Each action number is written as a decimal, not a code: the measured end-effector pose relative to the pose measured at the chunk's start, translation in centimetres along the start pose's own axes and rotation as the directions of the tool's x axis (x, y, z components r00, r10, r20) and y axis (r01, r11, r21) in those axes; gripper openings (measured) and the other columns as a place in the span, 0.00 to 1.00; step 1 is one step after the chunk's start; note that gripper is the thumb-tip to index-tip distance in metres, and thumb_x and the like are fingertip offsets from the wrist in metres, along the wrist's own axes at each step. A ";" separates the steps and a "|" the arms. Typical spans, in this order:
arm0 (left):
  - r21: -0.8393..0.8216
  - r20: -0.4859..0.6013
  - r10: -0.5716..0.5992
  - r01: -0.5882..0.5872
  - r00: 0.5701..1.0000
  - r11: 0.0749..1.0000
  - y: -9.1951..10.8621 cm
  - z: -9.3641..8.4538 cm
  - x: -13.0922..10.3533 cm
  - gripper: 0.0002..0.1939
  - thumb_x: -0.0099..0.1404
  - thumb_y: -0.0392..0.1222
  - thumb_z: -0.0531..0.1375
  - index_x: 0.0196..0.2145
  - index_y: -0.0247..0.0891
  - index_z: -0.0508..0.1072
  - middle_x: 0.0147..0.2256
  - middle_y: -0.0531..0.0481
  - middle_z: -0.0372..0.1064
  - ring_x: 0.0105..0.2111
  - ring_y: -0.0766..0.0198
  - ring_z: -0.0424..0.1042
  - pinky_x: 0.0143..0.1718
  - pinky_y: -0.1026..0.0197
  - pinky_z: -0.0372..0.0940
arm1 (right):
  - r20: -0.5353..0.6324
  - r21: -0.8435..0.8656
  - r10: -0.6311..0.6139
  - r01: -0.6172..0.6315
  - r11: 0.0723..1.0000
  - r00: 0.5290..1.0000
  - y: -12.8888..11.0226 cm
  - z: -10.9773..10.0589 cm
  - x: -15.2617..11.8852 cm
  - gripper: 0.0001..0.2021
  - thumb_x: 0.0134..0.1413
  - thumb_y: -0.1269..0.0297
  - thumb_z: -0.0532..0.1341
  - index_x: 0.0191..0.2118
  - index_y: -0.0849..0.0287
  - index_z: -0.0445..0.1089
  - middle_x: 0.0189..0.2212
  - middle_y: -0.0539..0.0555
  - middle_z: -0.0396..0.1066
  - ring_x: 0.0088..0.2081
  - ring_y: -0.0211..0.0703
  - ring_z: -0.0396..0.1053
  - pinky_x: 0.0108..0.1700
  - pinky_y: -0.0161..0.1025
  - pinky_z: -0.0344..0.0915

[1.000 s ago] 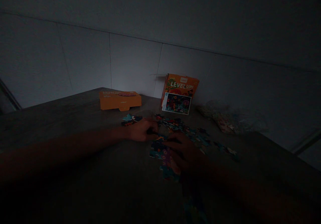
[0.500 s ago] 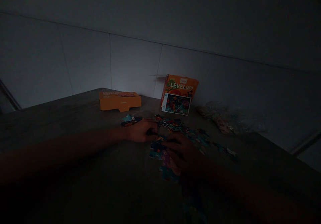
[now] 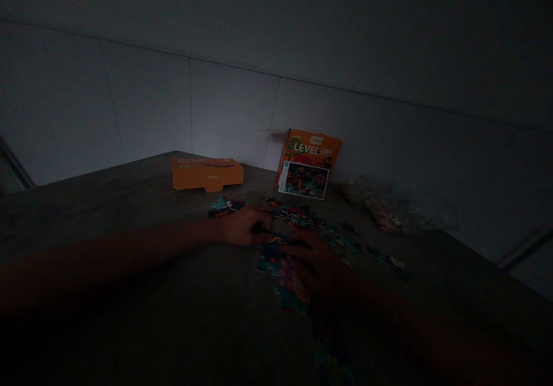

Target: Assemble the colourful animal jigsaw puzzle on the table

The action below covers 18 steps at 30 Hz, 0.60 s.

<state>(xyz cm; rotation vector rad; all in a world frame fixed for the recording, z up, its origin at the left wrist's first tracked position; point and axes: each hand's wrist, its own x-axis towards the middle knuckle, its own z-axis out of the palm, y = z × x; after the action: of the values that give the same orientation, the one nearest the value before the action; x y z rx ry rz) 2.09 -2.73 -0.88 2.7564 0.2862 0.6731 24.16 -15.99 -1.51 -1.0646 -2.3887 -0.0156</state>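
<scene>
In the dim light, my left hand (image 3: 242,226) is bent over the table, its fingers curled and its thumb against a puzzle piece (image 3: 276,238) at the top of a joined section. My right hand (image 3: 317,259) lies over the right side of that joined puzzle section (image 3: 270,259), fingers stretched out and slightly apart. The section is dark blue, purple and teal, and part of it is hidden beneath the right hand. Loose puzzle pieces (image 3: 298,214) are heaped just beyond both hands. Shadow blurs the fingertips.
An orange box (image 3: 207,176) lies at the back left. Another orange box (image 3: 317,144) marked "LEVEL UP!" stands against the wall with a picture card (image 3: 303,180) in front. Crumpled clear plastic bags (image 3: 397,207) lie at right. More pieces (image 3: 389,262) are scattered right, others (image 3: 222,204) left.
Both hands keep almost the same place and pose. The picture is slightly darker, and no piece has visibly shifted.
</scene>
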 end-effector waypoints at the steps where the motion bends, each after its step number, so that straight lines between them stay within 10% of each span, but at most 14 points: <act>1: 0.006 0.003 0.000 0.000 1.000 1.000 0.1 0.0 0.0 0.09 0.63 0.41 0.60 0.27 0.36 0.67 0.31 0.49 0.67 0.32 0.63 0.66 0.34 0.61 0.59 | 0.001 -0.001 0.000 0.000 1.000 1.000 0.0 0.0 0.0 0.16 0.62 0.67 0.54 0.52 0.60 0.73 0.46 0.62 0.69 0.49 0.51 0.67 0.50 0.51 0.68; 18: 0.124 0.075 0.060 -0.069 0.995 0.990 0.9 -0.2 -0.4 0.07 0.68 0.38 0.58 0.41 0.40 0.76 0.40 0.47 0.72 0.43 0.57 0.70 0.46 0.55 0.61 | -0.024 0.001 0.022 -0.022 1.000 0.999 0.1 0.4 -0.3 0.15 0.62 0.68 0.55 0.51 0.59 0.72 0.49 0.61 0.68 0.50 0.50 0.66 0.51 0.50 0.67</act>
<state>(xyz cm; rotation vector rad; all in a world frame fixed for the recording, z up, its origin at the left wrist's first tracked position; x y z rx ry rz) 1.77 -3.60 -0.63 2.9149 0.2322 0.5899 24.26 -16.05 -2.02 -1.0836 -2.3549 -0.0197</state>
